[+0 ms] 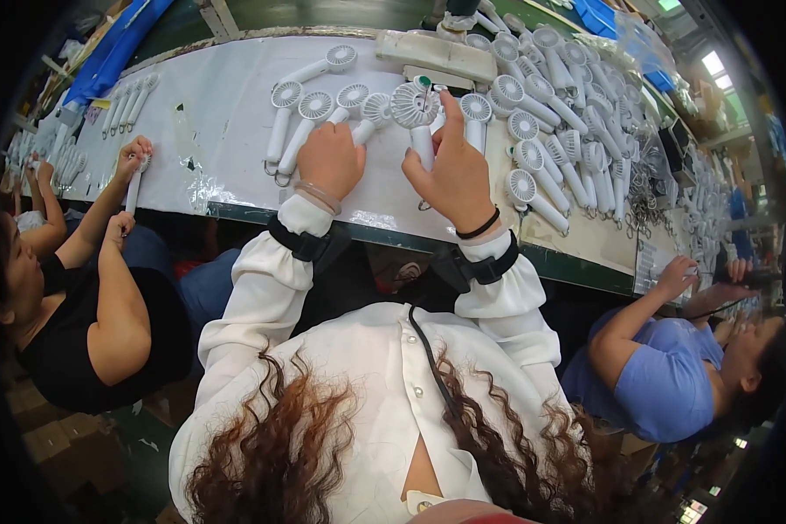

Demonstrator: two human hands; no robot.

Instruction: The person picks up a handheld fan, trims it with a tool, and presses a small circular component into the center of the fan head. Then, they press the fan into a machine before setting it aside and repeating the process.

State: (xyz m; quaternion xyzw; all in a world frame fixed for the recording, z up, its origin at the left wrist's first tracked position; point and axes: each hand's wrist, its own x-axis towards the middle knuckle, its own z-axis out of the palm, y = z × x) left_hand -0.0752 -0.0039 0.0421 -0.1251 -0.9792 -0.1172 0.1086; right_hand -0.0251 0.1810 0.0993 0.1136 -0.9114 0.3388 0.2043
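Note:
My right hand [454,170] is closed around the handle of a white handheld fan [413,106], its index finger stretched up beside the fan's round head. A small green piece [423,82] shows at the top of that head. My left hand [332,162] is curled over the table among other white fans, its fingertips hidden. One fan [376,108] has its handle running down beside that hand, and another fan head [352,95] lies just beyond the knuckles. More fans [315,106] lie to its left. Another fan [476,108] lies right of the held one.
A large heap of white fans [576,113] covers the table's right side. A pale block [437,56] lies at the back. On the left, a person [105,323] in black holds a fan, near a row of fans [134,102]. At right sits a person [655,375] in blue.

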